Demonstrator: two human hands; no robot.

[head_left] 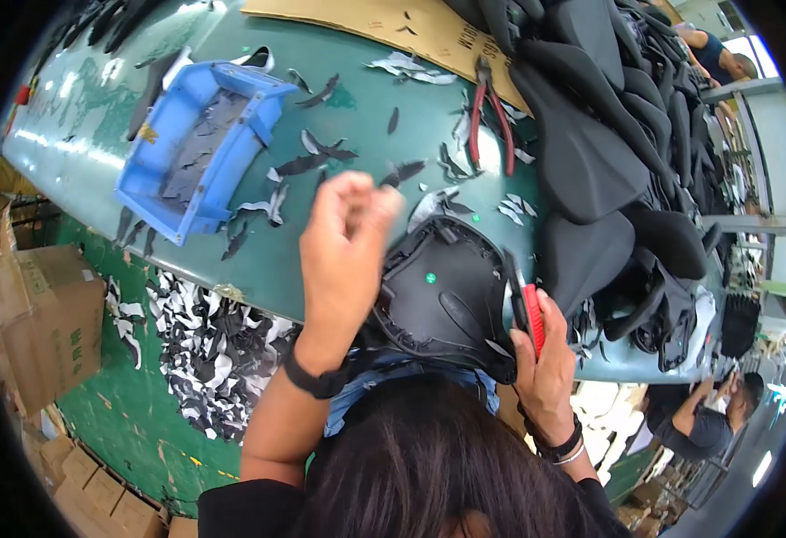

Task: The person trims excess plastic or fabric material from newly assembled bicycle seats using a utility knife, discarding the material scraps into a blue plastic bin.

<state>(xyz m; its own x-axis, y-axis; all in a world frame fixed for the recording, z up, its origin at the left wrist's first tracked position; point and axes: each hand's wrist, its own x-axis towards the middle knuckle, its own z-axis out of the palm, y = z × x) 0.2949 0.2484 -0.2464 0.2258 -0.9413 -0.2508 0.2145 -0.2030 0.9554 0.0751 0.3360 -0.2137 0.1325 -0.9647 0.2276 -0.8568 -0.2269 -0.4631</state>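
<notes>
A black seat-shaped shell (443, 285) lies with its hollow underside up at the table's near edge, dark cover material gathered round its rim. A small green round sticker (430, 278) sits on it. My right hand (545, 359) grips a red and black utility knife (531, 316) along the shell's right side. Over the shell's left edge, my left hand (348, 233) is raised, its fingers curled in and blurred; whatever they hold, if anything, cannot be made out. Just beyond those fingers is a dark trimmed scrap (403, 171).
Red-handled pliers (491, 121) and a blue bin (197, 148) are on the green table (339, 49) among scattered scraps. Black padded seats (581, 134) pile up at right. Offcuts (218, 354) heap on the floor beside a cardboard box (47, 314). Other people (711, 417) are at right.
</notes>
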